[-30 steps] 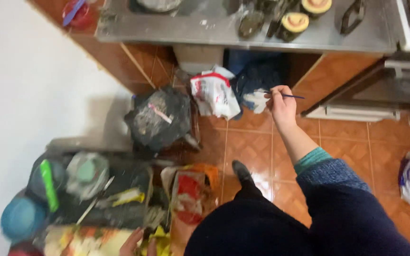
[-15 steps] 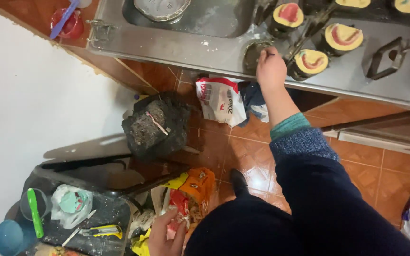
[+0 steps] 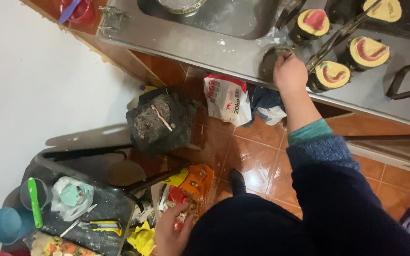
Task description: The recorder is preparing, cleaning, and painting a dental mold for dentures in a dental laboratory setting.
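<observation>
a: right hand (image 3: 289, 72) is up on the steel counter (image 3: 205, 47), fingers curled down over a round dull-grey tin (image 3: 272, 60), gripping its rim from above.

b: and the tin sits right at the counter's front edge, just beside the sink basin (image 3: 224, 16). flat, circular, it looks metal; no long axis to speak of, open face up as far as i can see.

a: beyond the tin, dark cylinders topped with yellow plaster casts (image 3: 330, 75), each with pink, gum-shaped arches. matte, chalky look.

b: left hand (image 3: 169, 232) is down low, far from the counter, closed around something red and small among crumpled wrappers. i can't tell what it is.

a: packages now. below the counter edge on the glossy orange tile floor (image 3: 247, 156), a white sack with red top band (image 3: 226, 97), slumped and creased.

b: next to it, further from the counter, a black bag (image 3: 160, 121), lumpy and dusty, with a pale stick lying on it.

a: orange and yellow packets (image 3: 193, 179) lie by the left hand. farthest from the counter, a dark speckled tray (image 3: 105, 208) holds a green-handled tool (image 3: 35, 201) standing in a cup.
</observation>
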